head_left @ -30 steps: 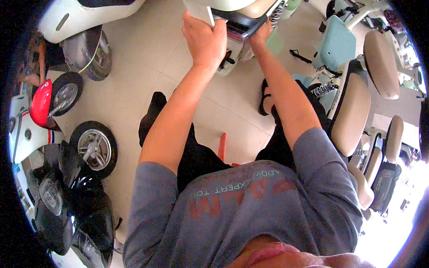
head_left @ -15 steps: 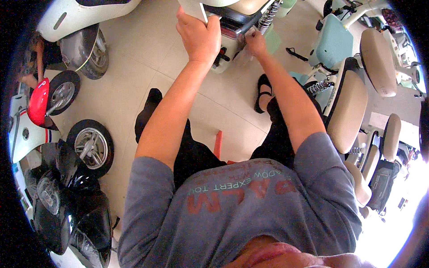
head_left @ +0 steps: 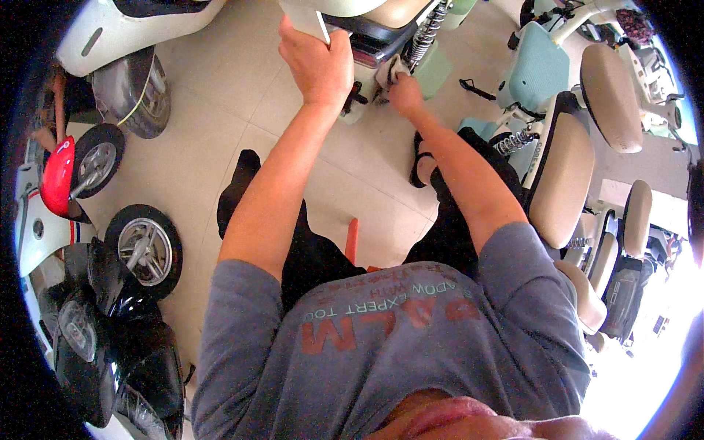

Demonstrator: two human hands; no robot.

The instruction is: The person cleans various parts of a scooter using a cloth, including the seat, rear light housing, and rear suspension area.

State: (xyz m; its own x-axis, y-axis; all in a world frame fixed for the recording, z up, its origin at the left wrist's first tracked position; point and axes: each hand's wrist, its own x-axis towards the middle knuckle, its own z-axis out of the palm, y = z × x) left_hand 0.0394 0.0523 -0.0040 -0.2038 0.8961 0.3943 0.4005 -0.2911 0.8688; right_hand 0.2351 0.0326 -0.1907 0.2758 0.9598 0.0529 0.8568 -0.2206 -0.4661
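Note:
My left hand is closed around a flat white bar at the rear of a scooter, near the top edge. Its fingers curl over the far side and are partly hidden. In my right hand is a crumpled greyish-white rag. The rag lies against the scooter just below its dark rear light. To the right of the rag rises a coil-spring shock absorber, with a pale green panel beneath it. Above the light, part of a tan seat shows.
On the right stand several scooters with tan seats and a light blue body panel. Left of me are a loose wheel, black scooter panels and a red-fendered front wheel. Another person's arm shows at far left.
My right hand has come down and left, nearer to me, and the rag shows more plainly. My left hand stays on the white bar. The whole view has shifted slightly.

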